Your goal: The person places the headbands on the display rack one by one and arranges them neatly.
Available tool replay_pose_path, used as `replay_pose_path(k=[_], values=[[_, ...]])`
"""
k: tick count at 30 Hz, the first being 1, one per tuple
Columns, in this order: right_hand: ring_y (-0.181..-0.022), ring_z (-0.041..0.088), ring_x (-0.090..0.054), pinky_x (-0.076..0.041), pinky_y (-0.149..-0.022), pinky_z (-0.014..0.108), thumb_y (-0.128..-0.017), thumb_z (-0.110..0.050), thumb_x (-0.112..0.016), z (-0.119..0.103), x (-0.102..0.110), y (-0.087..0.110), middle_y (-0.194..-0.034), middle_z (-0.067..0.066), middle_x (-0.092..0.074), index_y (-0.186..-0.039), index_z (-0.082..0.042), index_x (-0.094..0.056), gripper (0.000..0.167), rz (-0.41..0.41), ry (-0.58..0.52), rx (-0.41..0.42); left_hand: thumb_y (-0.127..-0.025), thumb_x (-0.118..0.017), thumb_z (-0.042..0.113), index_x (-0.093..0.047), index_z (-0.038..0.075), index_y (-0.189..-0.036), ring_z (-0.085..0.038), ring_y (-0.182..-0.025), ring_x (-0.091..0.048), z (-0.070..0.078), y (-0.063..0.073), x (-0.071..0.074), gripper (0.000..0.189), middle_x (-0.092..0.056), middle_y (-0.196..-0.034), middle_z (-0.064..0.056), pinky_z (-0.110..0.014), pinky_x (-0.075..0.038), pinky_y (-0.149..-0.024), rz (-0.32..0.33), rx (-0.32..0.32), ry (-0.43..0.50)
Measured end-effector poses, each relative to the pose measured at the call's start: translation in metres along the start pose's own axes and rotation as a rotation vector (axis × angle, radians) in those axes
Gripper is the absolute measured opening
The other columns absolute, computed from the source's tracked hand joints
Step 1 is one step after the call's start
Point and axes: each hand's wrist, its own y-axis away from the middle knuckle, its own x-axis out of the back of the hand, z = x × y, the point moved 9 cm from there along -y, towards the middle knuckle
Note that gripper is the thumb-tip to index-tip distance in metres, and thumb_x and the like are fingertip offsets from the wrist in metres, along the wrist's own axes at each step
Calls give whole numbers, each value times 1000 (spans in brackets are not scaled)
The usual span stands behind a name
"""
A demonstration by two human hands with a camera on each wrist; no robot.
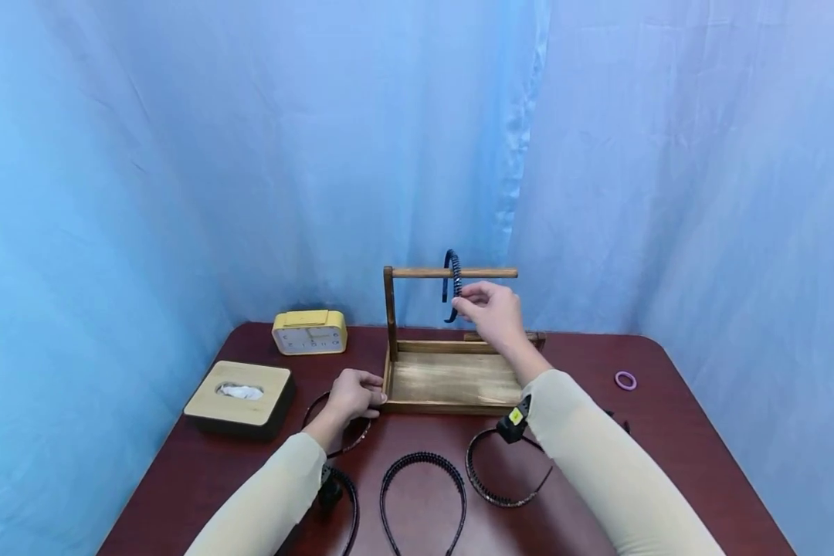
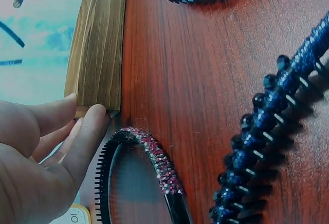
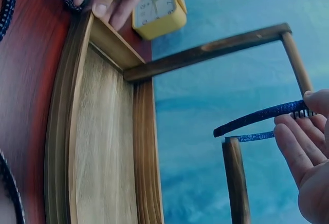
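My right hand [image 1: 493,313] pinches a blue sparkly toothed headband [image 1: 456,270] between thumb and fingers. The headband straddles the top bar [image 1: 489,272] of a wooden rack, its two ends hanging on either side of the bar. In the right wrist view, the thumb presses on the headband [image 3: 262,115] near its curved top. Under the bar is the rack's shallow wooden tray [image 1: 452,378]. At the tray's front left corner, my left hand [image 1: 350,394] holds the wood between thumb and fingers. Just beside that hand lies a headband with pink and silver glitter [image 2: 159,157].
Several more headbands lie along the near table, including a black one [image 1: 422,457] in the middle and one [image 1: 500,502] under the right wrist. Behind on the left stand a yellow clock [image 1: 310,340] and a tissue box [image 1: 250,405]. A purple ring [image 1: 625,388] lies far right.
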Motion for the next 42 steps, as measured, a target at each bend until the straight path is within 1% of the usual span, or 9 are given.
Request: replay_pose_path(k=[2,5,11,15,19,25,29,36,42], values=[[-82,16,-75,-64,-71,34,-95,-34,-76,2,-11,1,-100,5,-78,-111,-13,-74,27,-16,-5,-12,-91,-73,-5,-69,-5,-126,-38,-97,-74,-4,2,-2,34,-73,-107,-19,-37,-66,-67,-11,-5,1],[-82,17,-75,-65,-74,38,-95,-32,-76,3,-24,2,-99,4,-78,-110,-13,-74,25,-31,-21,-27,-91,-73,-5,-68,-6,-126,-37,-97,-74,-6,3,-4,35,-73,-107,-20,-38,-66,-68,-15,-11,-3],[-84,18,-75,-65,-74,38,-95,-29,-76,-7,-40,-3,-99,3,-77,-110,-13,-73,22,-49,-45,-12,-92,-73,-5,-68,-5,-126,-36,-97,-74,-1,2,-1,35,-73,-105,-19,-39,-66,-68,-5,-7,-10],[-87,22,-75,-64,-73,38,-95,-30,-77,-16,-51,-5,-99,3,-77,-111,-11,-73,25,-70,-41,9,-91,-74,-4,-69,-4,-126,-35,-97,-74,1,1,-1,36,-73,-106,-18,-39,-66,-67,-5,-1,-12],[-86,19,-75,-64,-72,35,-94,-32,-77,-20,-60,-7,-98,1,-77,-110,-12,-73,26,-87,-46,18,-91,-74,-4,-69,-4,-126,-34,-96,-75,1,1,-2,36,-73,-107,-18,-38,-66,-66,-6,3,-9],[-82,18,-75,-65,-72,34,-93,-30,-78,-18,-67,-8,-99,2,-76,-108,-15,-72,22,-109,-121,-1,-92,-73,-5,-68,-4,-126,-35,-97,-74,1,2,-4,35,-72,-108,-19,-38,-66,-66,-10,-2,-2],[-86,20,-75,-65,-73,34,-92,-30,-80,-16,-68,-5,-106,3,-75,-111,-16,-72,25,-134,-166,-23,-92,-72,-6,-68,-5,-127,-37,-100,-74,0,2,-5,35,-72,-108,-19,-40,-66,-68,-15,3,15],[-94,20,-72,-65,-73,34,-95,-23,-76,-23,-71,-4,-106,3,-76,-114,-14,-71,22,-147,-153,5,-92,-72,-5,-68,-5,-127,-38,-101,-73,0,3,-2,35,-72,-109,-20,-41,-66,-68,-7,7,18],[-96,22,-73,-65,-81,42,-95,-22,-76,-30,-76,-7,-107,5,-76,-118,-11,-71,25,-153,-168,10,-91,-73,-6,-68,-5,-126,-36,-98,-74,1,0,-1,35,-72,-108,-19,-40,-66,-65,3,19,11]])
